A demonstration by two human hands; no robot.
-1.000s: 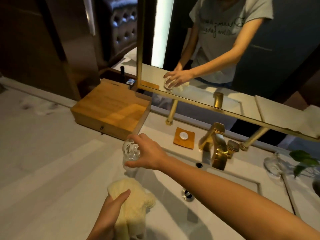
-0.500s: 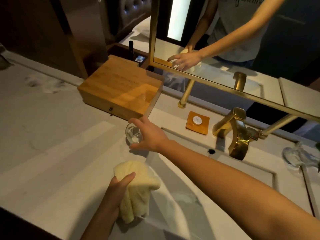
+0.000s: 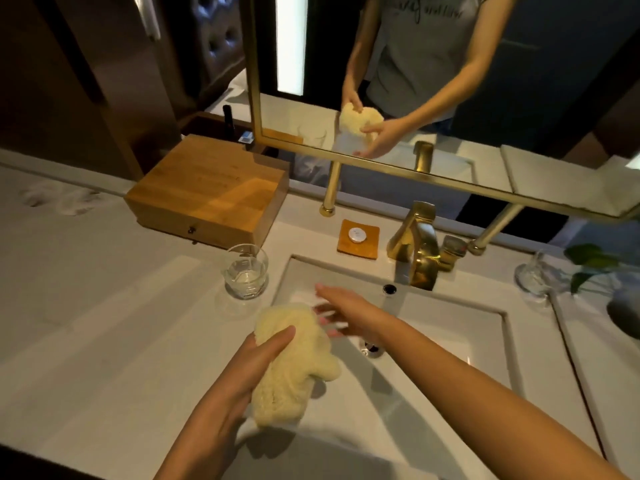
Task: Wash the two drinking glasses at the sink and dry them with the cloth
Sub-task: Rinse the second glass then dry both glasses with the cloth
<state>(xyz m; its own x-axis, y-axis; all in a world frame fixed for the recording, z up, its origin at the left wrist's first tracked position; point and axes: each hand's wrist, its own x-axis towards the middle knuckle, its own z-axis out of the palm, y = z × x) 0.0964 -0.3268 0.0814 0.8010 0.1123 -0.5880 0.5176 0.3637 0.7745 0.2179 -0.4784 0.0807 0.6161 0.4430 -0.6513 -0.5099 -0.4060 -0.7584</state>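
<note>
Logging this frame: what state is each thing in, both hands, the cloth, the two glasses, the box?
left hand: grips the cloth.
right hand: open, fingers spread above the sink, holding nothing.
cloth: bunched, held over the sink's left edge.
near glass: upright on the counter left of the sink, untouched by either hand.
far glass: on the counter right of the sink, pose unclear.
wooden box: drawer shut.

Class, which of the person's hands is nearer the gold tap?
Right. The right hand is over the basin, in front and left of the gold tap; the left hand grips the cloth farther off, near the basin's left edge.
</note>
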